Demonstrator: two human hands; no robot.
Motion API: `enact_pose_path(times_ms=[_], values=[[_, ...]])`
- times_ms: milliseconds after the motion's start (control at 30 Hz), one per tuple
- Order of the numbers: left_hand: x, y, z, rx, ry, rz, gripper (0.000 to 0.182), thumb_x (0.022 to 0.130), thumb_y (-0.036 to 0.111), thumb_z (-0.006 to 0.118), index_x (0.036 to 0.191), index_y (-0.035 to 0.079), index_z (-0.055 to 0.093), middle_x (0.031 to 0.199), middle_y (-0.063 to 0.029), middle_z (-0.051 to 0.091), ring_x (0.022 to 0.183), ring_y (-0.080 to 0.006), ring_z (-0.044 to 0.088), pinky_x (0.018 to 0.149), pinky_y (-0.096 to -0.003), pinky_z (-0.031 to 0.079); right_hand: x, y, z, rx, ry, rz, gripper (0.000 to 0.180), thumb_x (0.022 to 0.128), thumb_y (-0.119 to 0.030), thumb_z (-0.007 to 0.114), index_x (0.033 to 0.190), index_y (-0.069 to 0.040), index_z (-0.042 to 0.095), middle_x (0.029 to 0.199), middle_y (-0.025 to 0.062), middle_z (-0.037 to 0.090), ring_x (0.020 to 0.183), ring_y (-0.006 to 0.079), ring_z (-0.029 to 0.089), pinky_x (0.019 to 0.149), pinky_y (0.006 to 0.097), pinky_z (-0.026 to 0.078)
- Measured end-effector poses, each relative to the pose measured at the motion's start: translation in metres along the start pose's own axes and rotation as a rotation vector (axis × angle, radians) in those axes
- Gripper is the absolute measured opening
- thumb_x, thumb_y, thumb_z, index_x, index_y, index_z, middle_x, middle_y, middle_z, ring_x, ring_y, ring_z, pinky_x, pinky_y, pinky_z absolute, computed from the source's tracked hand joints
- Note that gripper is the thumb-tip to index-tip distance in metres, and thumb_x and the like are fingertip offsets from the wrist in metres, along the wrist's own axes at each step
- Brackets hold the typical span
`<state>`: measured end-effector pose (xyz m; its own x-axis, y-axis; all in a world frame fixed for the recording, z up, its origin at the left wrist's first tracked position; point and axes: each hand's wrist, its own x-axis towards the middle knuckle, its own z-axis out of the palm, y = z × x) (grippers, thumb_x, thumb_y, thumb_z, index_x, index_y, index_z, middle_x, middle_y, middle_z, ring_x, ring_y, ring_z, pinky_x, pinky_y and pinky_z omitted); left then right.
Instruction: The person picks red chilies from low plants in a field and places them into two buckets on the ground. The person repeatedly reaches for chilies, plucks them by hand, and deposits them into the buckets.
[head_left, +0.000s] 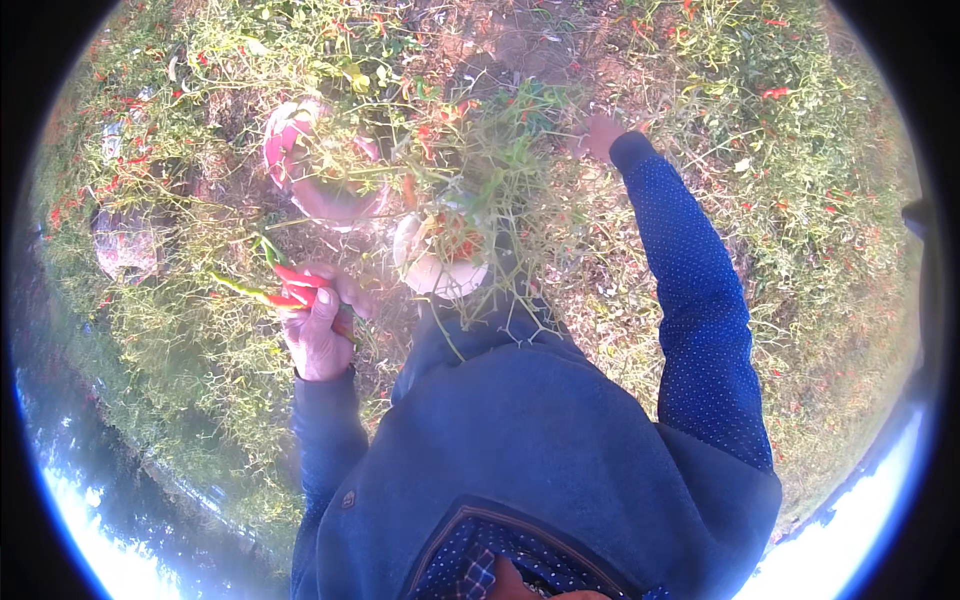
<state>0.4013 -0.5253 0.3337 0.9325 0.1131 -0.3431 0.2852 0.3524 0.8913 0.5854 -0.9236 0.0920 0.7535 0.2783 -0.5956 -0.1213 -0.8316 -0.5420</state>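
Note:
My left hand (319, 334) grips several chili peppers between thumb and fingers. These held chili peppers (294, 285) are red, and one has a long yellow-green end. My right hand (600, 139) is stretched out to the upper right and blurred, its fingers beside a tangle of green stems. That uprooted-looking chili plant (517, 157) spreads in front of my legs, its thin bare branches reaching down to my lap. Whether the right fingers grip it is not clear. Behind the branches stands a white bucket (427, 274), with red and orange peppers (461, 244) showing in it.
A pink container or sack (281, 146) lies beyond the bucket, partly behind stems. Farther left sits a pale, dark-topped bag (127, 244). Chili plants (810, 142) with red fruit grow on both sides. Reddish soil (525, 56) shows at the top.

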Motion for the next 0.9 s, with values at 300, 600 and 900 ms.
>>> enact_pose_path(times_ms=[300,600,900], values=[[-0.020,-0.032,-0.008,-0.059,0.105,-0.133,0.028,0.089,0.026,0.066,0.080,0.011,0.044,0.067,0.0005,0.039,0.043,-0.0063,0.032,0.038,-0.0217,0.028,0.067,-0.008,0.089,-0.082,0.010,-0.310,0.023,0.085,-0.023,0.064,0.105,-0.012,0.070,0.097,0.0153,0.068,0.088,0.0307,0.065,0.079,0.0390,0.050],[-0.034,-0.053,-0.008,-0.058,0.189,-0.174,0.026,0.090,0.025,0.065,0.080,0.011,0.044,0.066,0.0003,0.040,0.043,-0.0067,0.033,0.039,-0.0221,0.030,0.079,0.001,0.124,0.639,-0.515,-0.116,0.024,0.086,-0.009,0.059,0.109,-0.009,0.066,0.088,0.0042,0.064,0.080,0.0140,0.058,0.071,0.0300,0.046],[-0.041,-0.060,-0.014,-0.038,0.192,-0.229,0.024,0.091,0.024,0.064,0.085,0.012,0.043,0.069,-0.0007,0.041,0.045,-0.0072,0.034,0.041,-0.0221,0.030,0.072,-0.017,0.122,0.119,-0.357,-0.356,0.020,0.084,-0.020,0.062,0.098,-0.007,0.064,0.076,0.0073,0.060,0.072,0.0157,0.055,0.067,0.0308,0.044]])
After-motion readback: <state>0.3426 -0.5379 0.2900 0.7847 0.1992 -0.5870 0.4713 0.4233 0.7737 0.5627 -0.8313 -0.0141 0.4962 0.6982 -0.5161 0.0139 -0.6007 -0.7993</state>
